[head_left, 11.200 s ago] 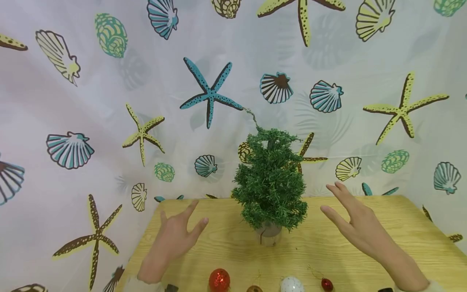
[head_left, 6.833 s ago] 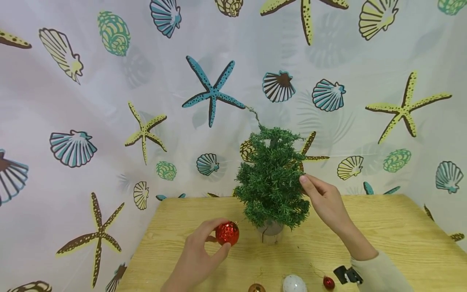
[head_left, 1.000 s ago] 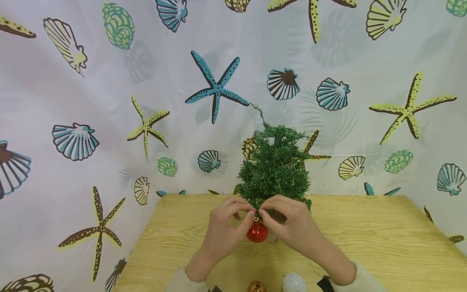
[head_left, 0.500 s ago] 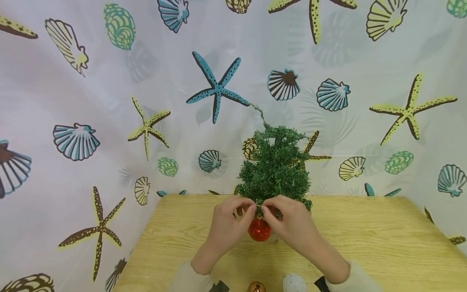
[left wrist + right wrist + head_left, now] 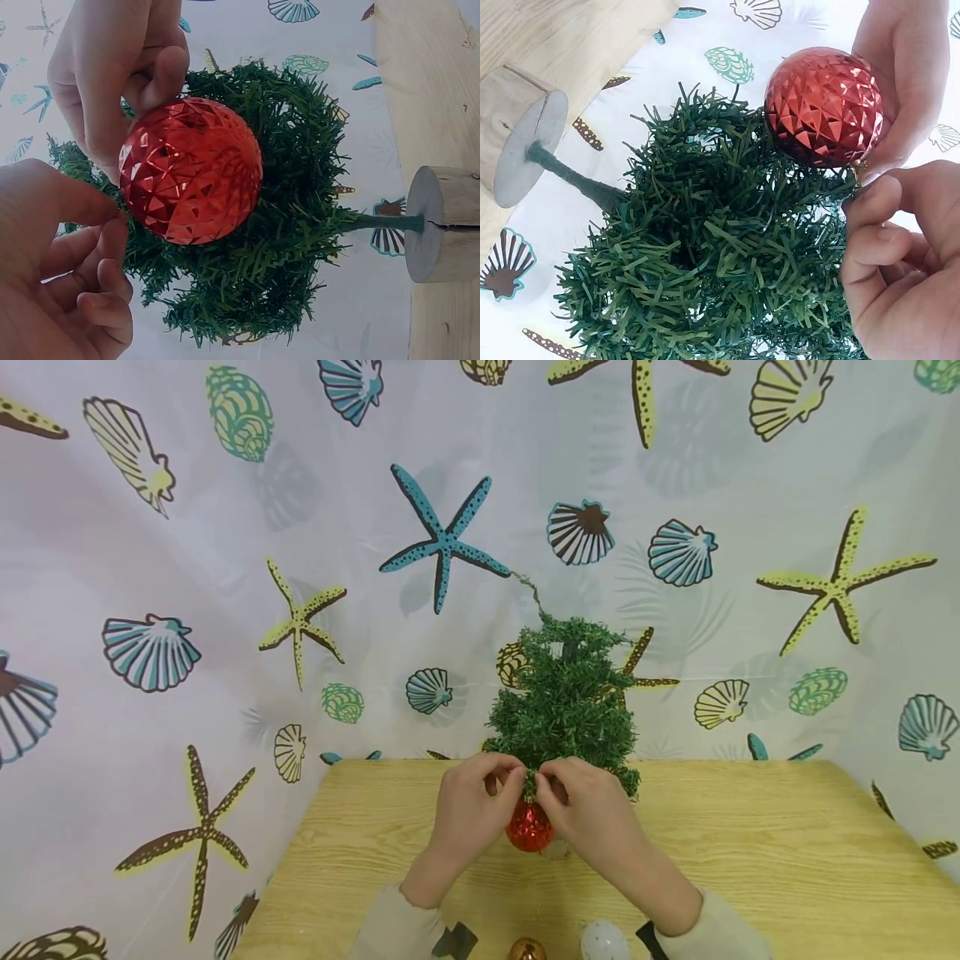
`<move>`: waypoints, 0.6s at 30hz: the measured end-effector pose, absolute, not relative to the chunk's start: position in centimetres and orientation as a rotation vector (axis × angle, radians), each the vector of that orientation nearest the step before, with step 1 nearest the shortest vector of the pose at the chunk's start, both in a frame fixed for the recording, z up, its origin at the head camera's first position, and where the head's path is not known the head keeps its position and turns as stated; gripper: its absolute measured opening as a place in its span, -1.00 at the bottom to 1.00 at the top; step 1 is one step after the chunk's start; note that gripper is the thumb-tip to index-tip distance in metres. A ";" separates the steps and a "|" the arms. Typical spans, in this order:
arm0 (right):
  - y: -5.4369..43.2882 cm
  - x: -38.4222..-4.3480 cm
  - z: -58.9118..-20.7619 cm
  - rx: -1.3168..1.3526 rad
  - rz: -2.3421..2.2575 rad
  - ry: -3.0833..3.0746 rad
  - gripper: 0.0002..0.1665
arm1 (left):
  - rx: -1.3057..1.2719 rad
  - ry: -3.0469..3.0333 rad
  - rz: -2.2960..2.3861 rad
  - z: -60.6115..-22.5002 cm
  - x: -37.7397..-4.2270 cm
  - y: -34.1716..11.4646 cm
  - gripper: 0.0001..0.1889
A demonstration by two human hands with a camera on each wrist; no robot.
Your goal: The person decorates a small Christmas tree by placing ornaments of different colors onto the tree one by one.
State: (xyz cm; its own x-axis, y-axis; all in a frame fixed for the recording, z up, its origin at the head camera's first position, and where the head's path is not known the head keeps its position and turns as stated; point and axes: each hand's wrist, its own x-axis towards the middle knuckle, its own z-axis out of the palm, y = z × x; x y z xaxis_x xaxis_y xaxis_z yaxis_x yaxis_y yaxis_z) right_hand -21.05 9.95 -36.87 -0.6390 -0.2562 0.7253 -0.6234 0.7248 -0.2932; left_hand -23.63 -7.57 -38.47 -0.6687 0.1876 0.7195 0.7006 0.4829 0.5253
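A shiny red faceted Christmas bauble point(image 5: 530, 828) hangs in front of the lower branches of a small green artificial tree point(image 5: 562, 710). My left hand point(image 5: 476, 802) and right hand point(image 5: 588, 806) pinch its thin hanging string from either side, thumbs against forefingers, just above the ball. In the right wrist view a gold cap point(image 5: 858, 172) shows on the bauble, right at the right fingertips. The fingers largely hide the string. The tree's thin stem rises from a round wooden base point(image 5: 426, 225).
A copper-coloured bauble point(image 5: 527, 950) and a speckled white ball point(image 5: 603, 941) lie at the near edge of view on the wooden table point(image 5: 750, 843). Behind the table hangs a pale curtain point(image 5: 480, 435) printed with shells and starfish.
Both hands began open beside the tree. Then the left lifted the red bauble while the right touched the branches. Now both pinch its string, slightly higher and closer to the tree than one second ago.
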 end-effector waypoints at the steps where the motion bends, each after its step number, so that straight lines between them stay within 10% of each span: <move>1: 9.9 -21.1 -36.9 0.658 0.692 -2.250 -0.92 | -0.723 -2.156 -1.137 -38.4 -23.6 -7.6 -0.92; 18: 10.1 -21.0 -37.2 0.704 0.613 -2.303 -0.96 | -0.702 -2.258 -1.163 -38.7 -23.4 -7.9 -0.91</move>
State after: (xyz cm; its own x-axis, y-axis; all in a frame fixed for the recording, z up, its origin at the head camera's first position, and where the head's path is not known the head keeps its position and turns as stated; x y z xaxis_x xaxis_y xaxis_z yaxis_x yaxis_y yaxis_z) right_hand -21.02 10.06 -37.22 -0.6483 -0.3199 0.6909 -0.6210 0.7471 -0.2369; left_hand -23.44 -7.93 -38.65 -0.7415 0.2137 0.6360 0.6419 0.5019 0.5797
